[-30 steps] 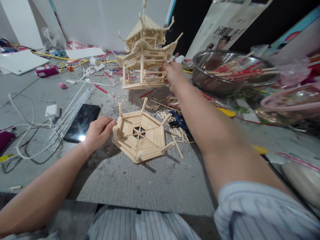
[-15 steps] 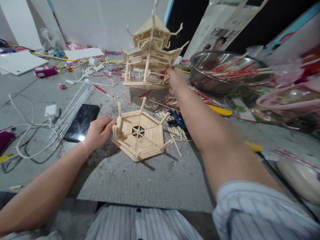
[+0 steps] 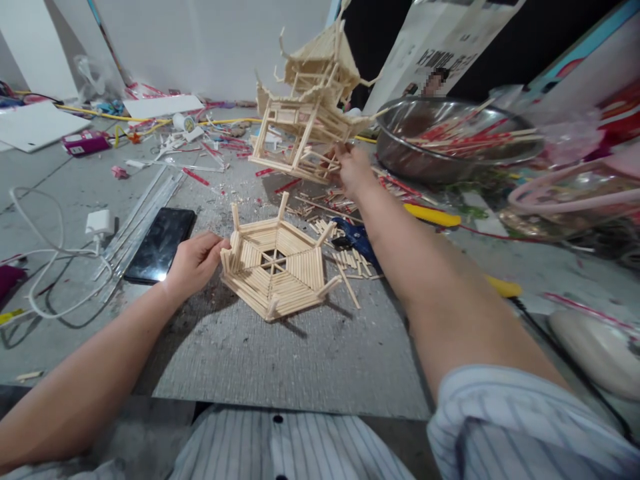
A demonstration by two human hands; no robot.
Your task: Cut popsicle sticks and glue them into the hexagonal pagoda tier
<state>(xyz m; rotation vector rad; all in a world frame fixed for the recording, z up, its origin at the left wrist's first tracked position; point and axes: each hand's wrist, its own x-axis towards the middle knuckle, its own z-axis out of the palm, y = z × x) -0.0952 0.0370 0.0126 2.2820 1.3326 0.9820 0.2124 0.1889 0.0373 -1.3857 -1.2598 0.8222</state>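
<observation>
My right hand (image 3: 353,170) is closed on the lower right side of a pagoda model (image 3: 305,120) made of pale sticks, which is tilted and raised above the table. Its fingertips are partly hidden by the sticks. Nearer to me is a hexagonal stick frame (image 3: 300,270), with short posts standing up around its rim and a spoked opening in the middle. The fingers of my left hand (image 3: 200,260) are pinched on the left corner of this frame.
A black phone (image 3: 160,243) and a white charger (image 3: 100,223) with its cable lie at the left. Behind my right forearm stands a metal bowl (image 3: 425,160) of sticks. Cut sticks (image 3: 353,263) and a yellow-handled tool (image 3: 433,215) lie at the right.
The pagoda model has tipped to the right in my right hand, its left side now higher. My left hand still holds the hexagonal frame. The view has shifted slightly.
</observation>
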